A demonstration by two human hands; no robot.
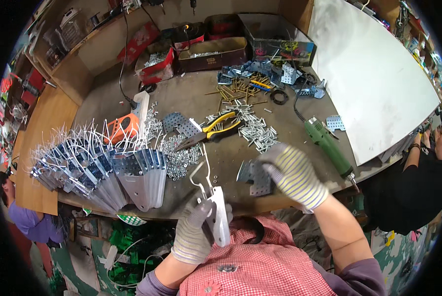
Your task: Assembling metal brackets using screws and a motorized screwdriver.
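Note:
My left hand [195, 229], in a striped grey-coated glove, is closed around a narrow white metal bracket [222, 222] near my chest. A bent white wire [206, 167] rises from the bracket's upper end. To the right, my gloved right hand [297, 172] has its fingers curled together at the upper right edge of a dark perforated metal plate [258, 178], over the table's near edge. The fingers hide part of that plate. Yellow-and-black pliers [218, 129] lie just beyond, beside a pile of small nuts [181, 158] and loose silver screws [258, 130].
Wired brackets [102, 170] stand in a row on the left. A green electric screwdriver [329, 148] lies at the right before a white board [369, 74]. Red bins [157, 69] and a clear box [280, 37] line the back. Other people are at both sides.

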